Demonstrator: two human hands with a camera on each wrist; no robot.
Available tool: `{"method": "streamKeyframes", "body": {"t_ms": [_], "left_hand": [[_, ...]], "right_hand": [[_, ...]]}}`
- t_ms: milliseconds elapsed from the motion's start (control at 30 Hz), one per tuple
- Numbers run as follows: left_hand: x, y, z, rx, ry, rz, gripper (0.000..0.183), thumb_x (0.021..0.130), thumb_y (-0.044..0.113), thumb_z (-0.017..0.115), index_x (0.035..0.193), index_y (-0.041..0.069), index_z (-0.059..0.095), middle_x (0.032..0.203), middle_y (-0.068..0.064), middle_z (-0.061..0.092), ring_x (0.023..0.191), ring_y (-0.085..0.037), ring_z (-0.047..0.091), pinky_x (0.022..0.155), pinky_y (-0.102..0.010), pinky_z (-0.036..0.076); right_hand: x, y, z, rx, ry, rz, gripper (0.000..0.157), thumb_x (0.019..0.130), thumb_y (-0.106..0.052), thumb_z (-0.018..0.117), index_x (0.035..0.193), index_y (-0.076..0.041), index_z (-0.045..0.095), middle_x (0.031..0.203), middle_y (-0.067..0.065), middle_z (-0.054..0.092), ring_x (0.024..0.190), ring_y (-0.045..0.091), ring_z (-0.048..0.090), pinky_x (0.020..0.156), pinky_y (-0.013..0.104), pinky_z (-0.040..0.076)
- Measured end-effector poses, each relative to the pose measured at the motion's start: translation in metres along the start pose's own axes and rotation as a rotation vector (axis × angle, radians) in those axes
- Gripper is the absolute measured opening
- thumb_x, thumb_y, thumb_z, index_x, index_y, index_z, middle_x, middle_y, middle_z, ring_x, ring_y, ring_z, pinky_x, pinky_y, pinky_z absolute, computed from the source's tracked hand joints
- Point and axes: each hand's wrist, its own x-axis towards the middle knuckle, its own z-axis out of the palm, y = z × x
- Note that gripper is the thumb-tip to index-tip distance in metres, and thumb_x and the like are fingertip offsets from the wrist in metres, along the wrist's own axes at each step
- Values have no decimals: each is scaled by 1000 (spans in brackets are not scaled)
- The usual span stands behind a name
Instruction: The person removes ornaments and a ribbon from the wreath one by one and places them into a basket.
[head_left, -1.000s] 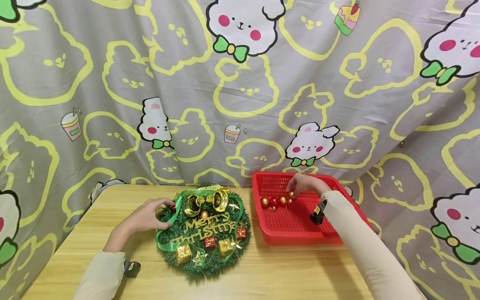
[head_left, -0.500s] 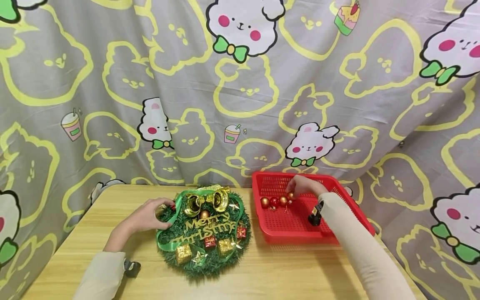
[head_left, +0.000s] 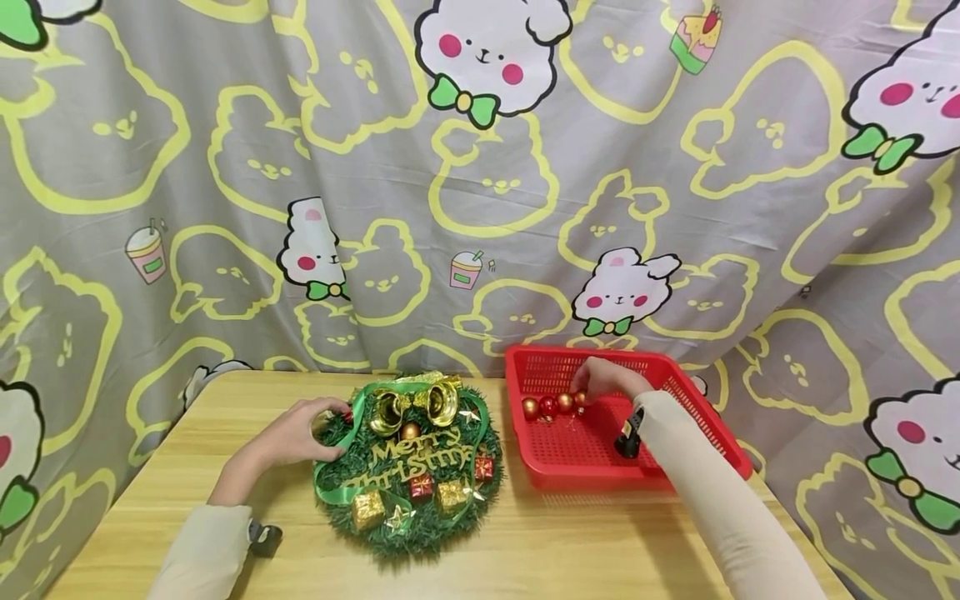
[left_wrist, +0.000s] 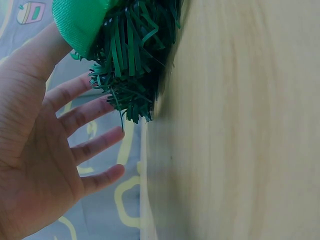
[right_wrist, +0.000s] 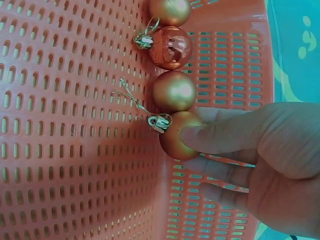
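Note:
In the head view a green Christmas wreath [head_left: 408,533] lies on the table, with gold bells, small gift boxes, ribbon and gold "Merry Christmas" lettering. My left hand [head_left: 296,433] touches its left edge. The left wrist view shows this hand [left_wrist: 55,140] with fingers spread, the upper ones meeting the greenery [left_wrist: 132,60], and the thumb tip hidden by green ribbon [left_wrist: 82,25]. Inside the red basket [head_left: 570,479], my right hand [head_left: 603,379] pinches a gold bauble [right_wrist: 175,142] between thumb and fingers. Beside it are another gold bauble [right_wrist: 173,91], a shiny red bauble [right_wrist: 171,47] and a further gold one [right_wrist: 170,10].
The light wooden table [head_left: 247,392] carries the wreath at left centre and the basket to its right. A grey curtain [head_left: 390,175] with yellow bear outlines hangs right behind the table. Black camera straps [head_left: 264,537] sit at the wrists.
My right forearm has shifted a little to the left, and the pinched bauble sits slightly lower in the head view. The left hand and wreath have stayed put.

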Motion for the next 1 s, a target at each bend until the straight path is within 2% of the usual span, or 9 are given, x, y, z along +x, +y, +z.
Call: {"method": "streamKeyframes", "body": {"t_ms": [367,600,1000], "left_hand": [[0,2,0,0,2,5,65,78,31,86,132,5,61,136,-19,63,128,-46,54,104,-67,47],[0,2,0,-1,3,0,65,78,32,86,133,6,61,137,-18,62,129,-46,54,104,-67,47],[1,1,0,5,3,-7,67,77,33,87,133,7,61,137,-18,62,129,-46,54,105,-68,45]], "right_hand": [[0,-2,3,-36,3,-6,27,77,12,75,103,4,77,98,17,77,84,16,67,76,32,60],[-1,-2,5,-1,-7,5,30,75,15,73,103,6,75,97,17,76,85,17,67,76,33,62],[-6,-2,7,64,-10,64,28,82,9,74,108,0,75,103,13,74,89,20,65,85,40,63]]}}
